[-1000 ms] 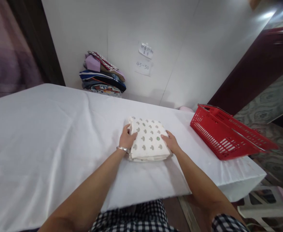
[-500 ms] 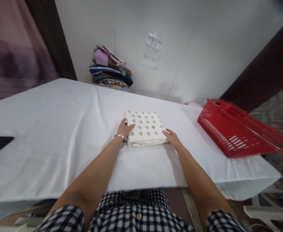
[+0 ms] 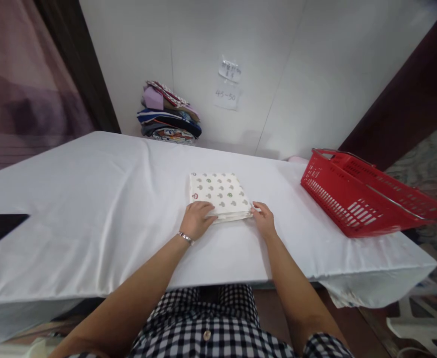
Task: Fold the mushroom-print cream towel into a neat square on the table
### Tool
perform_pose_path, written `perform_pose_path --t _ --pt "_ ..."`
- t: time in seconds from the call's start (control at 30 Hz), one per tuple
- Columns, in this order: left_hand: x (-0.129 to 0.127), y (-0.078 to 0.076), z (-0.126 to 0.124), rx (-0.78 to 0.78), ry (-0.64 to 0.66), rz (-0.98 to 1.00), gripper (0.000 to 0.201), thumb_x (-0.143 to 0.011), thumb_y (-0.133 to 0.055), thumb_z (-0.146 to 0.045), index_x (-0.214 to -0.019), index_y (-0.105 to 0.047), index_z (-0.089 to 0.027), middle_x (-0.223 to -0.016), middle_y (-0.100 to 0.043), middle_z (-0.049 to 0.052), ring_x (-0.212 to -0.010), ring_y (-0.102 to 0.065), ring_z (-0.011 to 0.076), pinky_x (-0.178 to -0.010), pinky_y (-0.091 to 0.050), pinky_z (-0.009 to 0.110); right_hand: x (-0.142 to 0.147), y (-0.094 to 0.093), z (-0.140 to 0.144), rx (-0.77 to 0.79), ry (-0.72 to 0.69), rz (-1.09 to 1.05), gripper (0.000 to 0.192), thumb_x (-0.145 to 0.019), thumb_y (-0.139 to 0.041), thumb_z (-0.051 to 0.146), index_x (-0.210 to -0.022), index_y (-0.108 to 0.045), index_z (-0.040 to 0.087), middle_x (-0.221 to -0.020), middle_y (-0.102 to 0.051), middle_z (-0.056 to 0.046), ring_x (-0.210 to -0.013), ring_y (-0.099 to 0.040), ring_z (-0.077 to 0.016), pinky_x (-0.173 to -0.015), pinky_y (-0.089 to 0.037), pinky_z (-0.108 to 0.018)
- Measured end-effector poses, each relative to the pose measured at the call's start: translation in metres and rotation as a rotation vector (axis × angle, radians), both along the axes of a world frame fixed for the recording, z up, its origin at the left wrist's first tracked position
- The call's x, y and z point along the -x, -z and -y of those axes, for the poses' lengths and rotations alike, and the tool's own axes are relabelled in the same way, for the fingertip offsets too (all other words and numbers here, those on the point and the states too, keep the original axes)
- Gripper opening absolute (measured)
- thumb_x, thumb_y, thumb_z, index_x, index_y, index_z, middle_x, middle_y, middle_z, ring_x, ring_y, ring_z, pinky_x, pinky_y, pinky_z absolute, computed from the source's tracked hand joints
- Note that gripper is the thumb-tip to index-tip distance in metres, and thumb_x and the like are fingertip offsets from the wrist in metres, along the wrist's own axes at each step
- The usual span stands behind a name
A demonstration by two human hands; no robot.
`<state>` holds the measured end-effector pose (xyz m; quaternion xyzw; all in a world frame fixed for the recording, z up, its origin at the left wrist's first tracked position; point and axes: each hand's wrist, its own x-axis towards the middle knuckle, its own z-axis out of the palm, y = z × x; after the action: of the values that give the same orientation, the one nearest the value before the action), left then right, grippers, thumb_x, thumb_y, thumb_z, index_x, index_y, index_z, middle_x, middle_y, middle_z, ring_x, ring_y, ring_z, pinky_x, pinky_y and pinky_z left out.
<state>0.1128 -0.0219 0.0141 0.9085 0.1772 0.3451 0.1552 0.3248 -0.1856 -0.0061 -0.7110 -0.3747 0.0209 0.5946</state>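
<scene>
On the pale wall behind the desk, a lower sheet of paper bears the handwritten figures "45-50", while the smaller upper slip just above it carries handwritten characters too blurred to read with certainty.

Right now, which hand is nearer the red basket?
Right: the right hand is left of the red basket, at the right edge of the folded cloth; the left hand is farther left.
</scene>
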Motion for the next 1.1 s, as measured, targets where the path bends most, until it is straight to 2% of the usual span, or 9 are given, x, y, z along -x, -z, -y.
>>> perform_pose_path --t 0.13,0.27,0.43,0.63,0.77,0.9,1.1 --pt "-0.003 0.003 0.005 -0.024 0.016 -0.078 0.020 -0.081 -0.052 -0.033 -0.094 -0.065 -0.024 -0.101 -0.064 0.005 -0.095 -0.053 0.0222 -0.086 -0.039 0.040 -0.001 0.004 0.002 0.047 -0.089 0.114 0.030 -0.069 -0.058 0.023 -0.098 -0.066 0.021 -0.114 -0.055 -0.007 -0.101 -0.054 -0.0198 -0.071 -0.048 -0.029" --pt "-0.005 0.003 0.001 0.007 0.017 -0.093 0.021 -0.082 -0.049 -0.033 -0.093 -0.066 -0.025 -0.099 -0.064 0.006 -0.095 -0.053 0.0225 -0.085 -0.038 0.039 -0.003 0.007 0.003 0.091 -0.136 0.147 0.034 -0.069 -0.056 0.021 -0.102 -0.065 0.023 -0.117 -0.053 -0.007 -0.103 -0.052 -0.0187 -0.072 -0.048 -0.028" --pt "-0.006 0.002 0.001 0.048 0.006 -0.099 0.024 -0.084 -0.046 -0.035 -0.091 -0.066 -0.025 -0.097 -0.064 0.006 -0.095 -0.053 0.0226 -0.086 -0.037 0.039 -0.003 0.008 0.003 0.146 -0.104 0.173 0.035 -0.071 -0.056 0.025 -0.105 -0.063 0.024 -0.119 -0.052 -0.006 -0.100 -0.053 -0.0183 -0.067 -0.048 -0.026" --pt "-0.008 -0.001 0.005 0.003 -0.022 -0.141 0.027 -0.087 -0.039 -0.032 -0.089 -0.065 -0.023 -0.094 -0.064 0.006 -0.092 -0.052 0.0225 -0.084 -0.036 0.038 -0.001 0.009 0.002 0.173 -0.082 0.251 0.033 -0.075 -0.055 0.028 -0.107 -0.062 0.025 -0.120 -0.052 -0.005 -0.103 -0.051 -0.0189 -0.067 -0.048 -0.027" --pt "-0.009 -0.002 0.006 -0.048 -0.044 -0.171 0.029 -0.088 -0.036 -0.032 -0.088 -0.064 -0.022 -0.094 -0.064 0.006 -0.090 -0.052 0.0222 -0.081 -0.036 0.037 0.001 0.005 0.002 0.164 -0.077 0.313 0.027 -0.079 -0.052 0.028 -0.103 -0.063 0.025 -0.116 -0.054 -0.005 -0.107 -0.048 -0.0188 -0.075 -0.048 -0.029" --pt "-0.008 0.000 0.005 -0.050 -0.013 -0.175 0.026 -0.086 -0.042 -0.035 -0.092 -0.064 -0.023 -0.099 -0.064 0.006 -0.094 -0.052 0.0231 -0.084 -0.036 0.038 0.004 -0.002 0.003 0.163 -0.042 0.363 0.022 -0.081 -0.049 0.026 -0.096 -0.065 0.024 -0.108 -0.058 -0.005 -0.105 -0.048 -0.0190 -0.085 -0.045 -0.033" --pt "-0.009 0.002 0.004 -0.030 0.006 -0.182 0.023 -0.082 -0.049 -0.034 -0.097 -0.065 -0.025 -0.101 -0.063 0.007 -0.096 -0.052 0.0247 -0.085 -0.037 0.041 0.009 -0.006 0.002 0.199 -0.030 0.497 0.029 -0.079 -0.046 0.017 -0.101 -0.063 0.023 -0.108 -0.057 -0.005 -0.104 -0.047 -0.0199 -0.089 -0.043 -0.035"
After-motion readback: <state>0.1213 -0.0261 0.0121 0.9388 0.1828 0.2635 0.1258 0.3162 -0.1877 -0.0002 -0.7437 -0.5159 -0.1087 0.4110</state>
